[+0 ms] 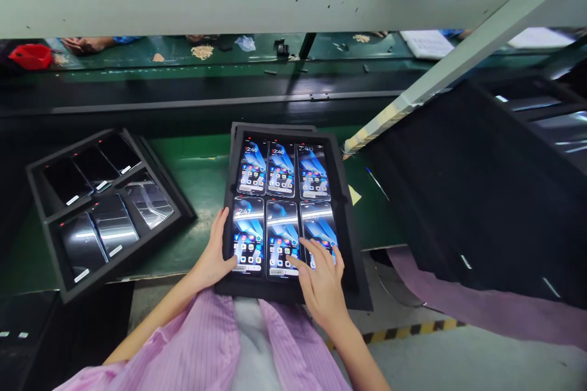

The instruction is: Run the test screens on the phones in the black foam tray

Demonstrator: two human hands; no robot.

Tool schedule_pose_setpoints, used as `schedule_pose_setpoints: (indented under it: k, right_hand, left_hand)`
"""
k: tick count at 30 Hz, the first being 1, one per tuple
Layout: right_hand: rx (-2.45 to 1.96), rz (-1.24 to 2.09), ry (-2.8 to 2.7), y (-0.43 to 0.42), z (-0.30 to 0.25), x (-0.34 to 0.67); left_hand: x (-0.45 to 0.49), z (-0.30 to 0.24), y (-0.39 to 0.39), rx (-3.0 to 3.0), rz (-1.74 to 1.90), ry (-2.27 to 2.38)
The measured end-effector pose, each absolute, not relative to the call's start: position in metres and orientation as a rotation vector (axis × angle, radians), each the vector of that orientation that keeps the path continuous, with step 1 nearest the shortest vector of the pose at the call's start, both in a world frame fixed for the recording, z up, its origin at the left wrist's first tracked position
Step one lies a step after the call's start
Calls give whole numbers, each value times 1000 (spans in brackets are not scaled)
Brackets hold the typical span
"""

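Your left hand (213, 259) holds a black rectangular tray (284, 292) of six lit, glass-fronted phones (280, 220), thumb spread from fingers; your right hand (324, 286), fingers spread, overlaps the lower-right one.

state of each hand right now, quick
Left hand: holding the black tray by its left edge.
Right hand: open, over the lower-right phone; contact unclear.

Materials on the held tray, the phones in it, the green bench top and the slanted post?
Held tray: likely foam; matte black, thick edges, no shine.
Phones: glass fronts, by the look; glossy, light streaks across the lower ones.
Bench top: perhaps a rubber or vinyl mat; green, smooth, soft sheen.
Slanted post: probably painted metal; pale, straight, satin-looking, yellowed near its foot.
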State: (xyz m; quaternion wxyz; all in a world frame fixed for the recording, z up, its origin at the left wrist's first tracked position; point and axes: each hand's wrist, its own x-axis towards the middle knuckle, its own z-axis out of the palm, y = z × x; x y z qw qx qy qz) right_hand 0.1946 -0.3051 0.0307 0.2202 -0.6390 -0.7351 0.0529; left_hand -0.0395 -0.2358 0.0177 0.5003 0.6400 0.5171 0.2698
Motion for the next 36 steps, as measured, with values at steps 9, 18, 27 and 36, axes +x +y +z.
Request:
schedule_pose_setpoints:
  k: [9, 18, 27, 36]
  right_hand:
    - [-1656, 195, -2295, -305, 37, 188]
    - [-1642, 145, -2339, -305, 34, 187]
    - [-1809, -41, -1905, -323, 32, 224]
    - [-1921, -138, -1980, -309, 35, 230]
  left_hand:
    - [-40, 15, -237, 1637, 648, 1318]
    - [-36, 15, -237, 1680, 639, 1366]
    - [-39, 12, -237, 1664, 722, 1431]
    - [-29, 34, -188, 2000, 672, 1515]
